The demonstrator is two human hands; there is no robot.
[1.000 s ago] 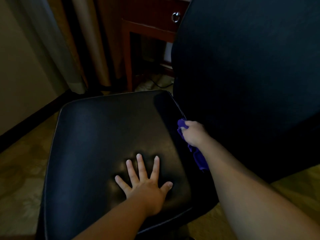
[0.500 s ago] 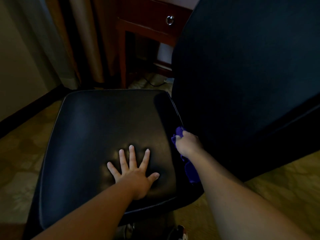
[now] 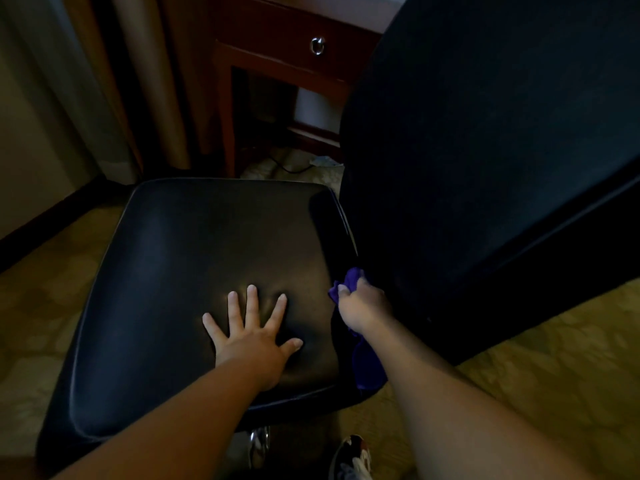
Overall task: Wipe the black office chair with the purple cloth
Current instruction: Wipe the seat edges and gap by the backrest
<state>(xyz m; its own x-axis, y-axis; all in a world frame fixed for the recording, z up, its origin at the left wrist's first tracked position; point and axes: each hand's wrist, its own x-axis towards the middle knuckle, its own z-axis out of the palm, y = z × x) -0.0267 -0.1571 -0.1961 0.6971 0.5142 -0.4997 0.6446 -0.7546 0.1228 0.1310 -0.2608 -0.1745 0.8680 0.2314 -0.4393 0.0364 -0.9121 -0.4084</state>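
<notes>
The black office chair fills the view: its shiny seat (image 3: 180,271) in the middle and its tall backrest (image 3: 485,150) on the right. My left hand (image 3: 252,337) lies flat with spread fingers on the near part of the seat and dents the cushion. My right hand (image 3: 360,306) grips the purple cloth (image 3: 351,280) at the seat's right edge, in the gap next to the backrest. A tail of the cloth hangs down under my right forearm.
A dark red wooden desk (image 3: 277,60) with a ring-pull drawer stands behind the chair. Curtains (image 3: 138,81) hang at the back left. A cable lies on the patterned carpet (image 3: 554,358) under the desk. A shoe (image 3: 353,459) shows below the seat.
My right hand with the cloth has slid along the seat's right edge toward me. My left hand stays pressed flat on the seat. The view has shifted slightly.
</notes>
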